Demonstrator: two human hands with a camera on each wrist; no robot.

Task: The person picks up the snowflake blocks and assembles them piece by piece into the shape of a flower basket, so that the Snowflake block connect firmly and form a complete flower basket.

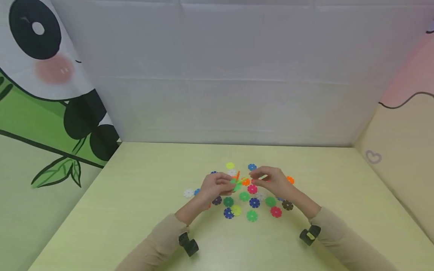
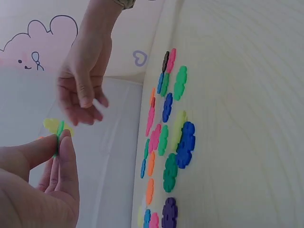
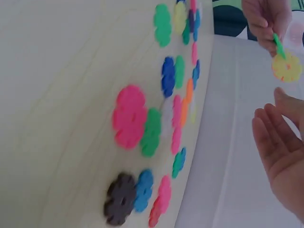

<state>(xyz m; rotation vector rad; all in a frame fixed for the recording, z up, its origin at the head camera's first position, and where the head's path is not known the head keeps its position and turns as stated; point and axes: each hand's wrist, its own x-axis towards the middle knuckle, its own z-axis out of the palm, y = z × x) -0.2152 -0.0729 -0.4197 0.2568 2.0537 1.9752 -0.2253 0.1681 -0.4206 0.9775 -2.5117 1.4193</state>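
From where I stand, the head view shows many discs [image 1: 252, 216] lying on the pale table [image 1: 101, 226], spread out, probably so that each colour is easy to pick. The left hand [image 1: 217, 187] is at ten o'clock of the scatter, the right hand [image 1: 272, 180] at two. A small joined piece [image 1: 238, 175] is raised near eleven o'clock, I suppose to leave space for fingers all around it. A dark disc [image 1: 287, 204] lies a little past three o'clock.

In the left wrist view, the thumb and fingers of the left hand pinch a green disc [image 2: 61, 130] by its rim, which perhaps keeps the other edge free. At one o'clock from it the right hand grasps nothing; its fingers are loosely bent.

In the right wrist view, a yellow disc [image 3: 286, 70] hangs from the green one, at twelve o'clock of the right hand and apart from it. The right palm is turned up with relaxed fingers, maybe to support the piece from below.
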